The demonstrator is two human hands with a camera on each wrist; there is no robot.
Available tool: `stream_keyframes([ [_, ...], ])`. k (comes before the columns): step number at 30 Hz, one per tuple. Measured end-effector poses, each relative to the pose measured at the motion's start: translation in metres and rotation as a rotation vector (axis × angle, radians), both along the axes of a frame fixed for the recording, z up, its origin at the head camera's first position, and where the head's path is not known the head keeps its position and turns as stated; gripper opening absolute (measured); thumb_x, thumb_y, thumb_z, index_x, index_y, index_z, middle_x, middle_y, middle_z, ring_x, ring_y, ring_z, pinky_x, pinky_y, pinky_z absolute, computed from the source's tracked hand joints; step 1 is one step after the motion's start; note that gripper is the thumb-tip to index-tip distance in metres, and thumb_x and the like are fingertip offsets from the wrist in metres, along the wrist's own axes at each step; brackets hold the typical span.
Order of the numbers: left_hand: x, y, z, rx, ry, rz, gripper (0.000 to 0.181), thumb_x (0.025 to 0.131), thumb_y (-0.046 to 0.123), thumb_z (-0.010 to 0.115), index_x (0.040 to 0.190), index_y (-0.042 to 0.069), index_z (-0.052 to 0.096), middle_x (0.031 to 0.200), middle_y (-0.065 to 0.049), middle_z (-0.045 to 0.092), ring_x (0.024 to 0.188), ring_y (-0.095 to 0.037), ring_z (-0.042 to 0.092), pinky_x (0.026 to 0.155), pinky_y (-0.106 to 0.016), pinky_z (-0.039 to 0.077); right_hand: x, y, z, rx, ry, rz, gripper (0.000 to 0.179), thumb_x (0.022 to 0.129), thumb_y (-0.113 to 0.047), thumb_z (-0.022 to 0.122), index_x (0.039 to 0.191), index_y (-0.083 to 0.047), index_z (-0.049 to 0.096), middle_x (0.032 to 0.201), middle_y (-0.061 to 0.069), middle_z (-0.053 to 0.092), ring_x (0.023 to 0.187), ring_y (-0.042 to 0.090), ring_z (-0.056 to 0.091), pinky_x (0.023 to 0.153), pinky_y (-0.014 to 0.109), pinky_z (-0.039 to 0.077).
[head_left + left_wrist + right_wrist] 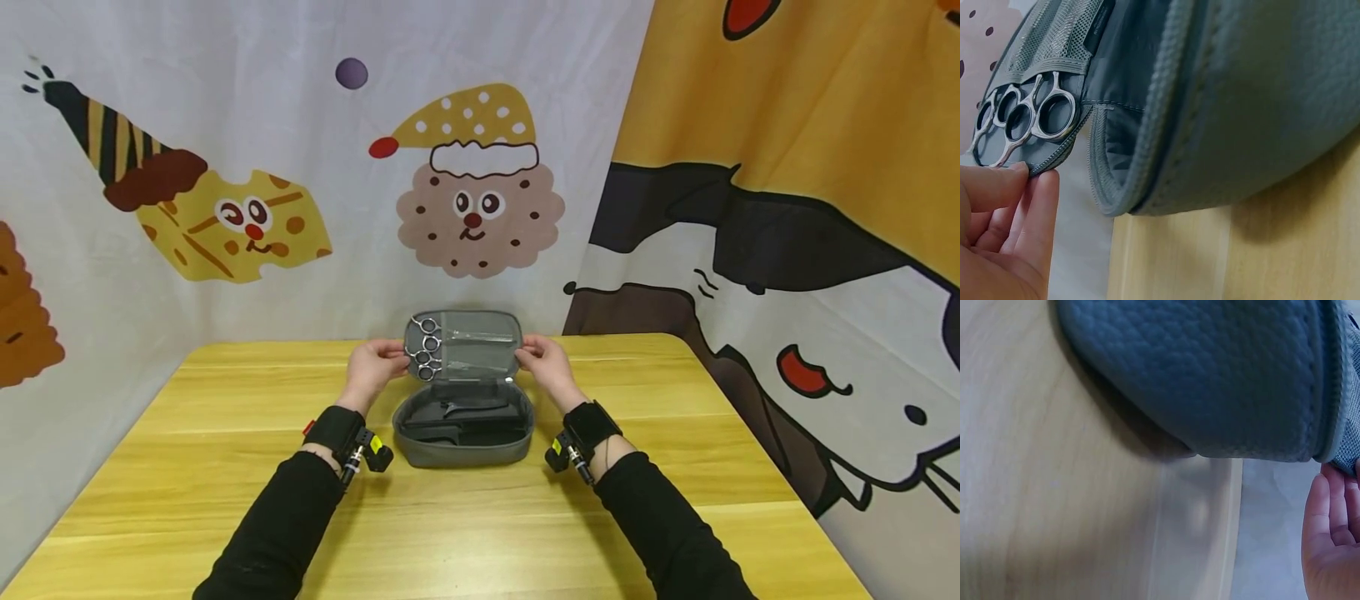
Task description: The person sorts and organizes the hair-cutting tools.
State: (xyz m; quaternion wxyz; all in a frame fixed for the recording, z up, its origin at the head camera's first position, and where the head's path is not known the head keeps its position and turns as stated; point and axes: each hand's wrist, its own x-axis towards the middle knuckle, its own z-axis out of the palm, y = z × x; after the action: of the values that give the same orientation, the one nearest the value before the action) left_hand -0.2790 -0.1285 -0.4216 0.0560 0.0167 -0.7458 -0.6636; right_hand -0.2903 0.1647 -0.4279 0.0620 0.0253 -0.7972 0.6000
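A grey zippered case [461,456] stands on the table with its lid [480,318] raised at the back. My left hand [375,367] pinches the lid's left edge between thumb and fingers, close beside the scissors [1034,119]. Their silver finger rings stick out of a mesh pocket [1054,56] inside the lid, and the blades are hidden there. On the opposite side, my right hand [551,367] holds the lid's right edge with thumb and fingertips; part of this hand is cut off in the right wrist view. Dark tools, including a comb-like piece [431,433], lie in the base.
The case sits toward the back of a wooden table [450,542], whose far edge lies just behind the lid. Behind it hangs a white curtain [285,100] printed with cartoon figures. Each wrist wears a black band with a small camera.
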Motion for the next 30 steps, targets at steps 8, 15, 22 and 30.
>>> stream_keyframes([
  [8, 0.002, 0.001, 0.0, -0.01, 0.027, 0.022, 0.03, 0.084, -0.013, 0.069, 0.114, -0.015, 0.065, 0.101, -0.028, 0.068, 0.075, -0.017, 0.07, 0.072, -0.03, 0.06, 0.002, 0.002, 0.0, 0.01, 0.016, 0.013, 0.03, 0.097, 0.0, 0.06, 0.125, 0.011, 0.058, 0.115, 0.027, 0.062, 0.107, 0.038, 0.061, 0.089, 0.039, 0.055],
  [15, 0.002, 0.001, -0.002, -0.019, 0.037, 0.013, 0.029, 0.084, -0.013, 0.068, 0.113, -0.014, 0.066, 0.1, -0.026, 0.068, 0.076, -0.015, 0.069, 0.073, -0.03, 0.059, 0.007, 0.008, -0.002, -0.008, 0.107, 0.058, 0.026, 0.096, -0.003, 0.063, 0.118, 0.009, 0.061, 0.105, 0.021, 0.065, 0.1, 0.031, 0.063, 0.085, 0.036, 0.056],
  [22, 0.004, -0.001, -0.002, -0.025, 0.057, -0.017, 0.025, 0.084, -0.012, 0.069, 0.109, -0.013, 0.067, 0.098, -0.024, 0.069, 0.076, -0.015, 0.069, 0.072, -0.028, 0.059, 0.008, 0.013, -0.001, 0.032, 0.042, 0.057, 0.025, 0.097, -0.004, 0.061, 0.12, 0.006, 0.061, 0.107, 0.02, 0.065, 0.101, 0.031, 0.061, 0.09, 0.042, 0.054],
  [30, 0.009, -0.006, -0.003, -0.045, 0.098, -0.037, 0.02, 0.085, -0.011, 0.069, 0.104, -0.015, 0.067, 0.094, -0.024, 0.069, 0.075, -0.019, 0.071, 0.071, -0.027, 0.059, 0.013, 0.014, 0.002, 0.091, 0.097, 0.075, 0.021, 0.097, -0.006, 0.064, 0.115, 0.004, 0.064, 0.103, 0.017, 0.067, 0.097, 0.028, 0.062, 0.085, 0.036, 0.054],
])
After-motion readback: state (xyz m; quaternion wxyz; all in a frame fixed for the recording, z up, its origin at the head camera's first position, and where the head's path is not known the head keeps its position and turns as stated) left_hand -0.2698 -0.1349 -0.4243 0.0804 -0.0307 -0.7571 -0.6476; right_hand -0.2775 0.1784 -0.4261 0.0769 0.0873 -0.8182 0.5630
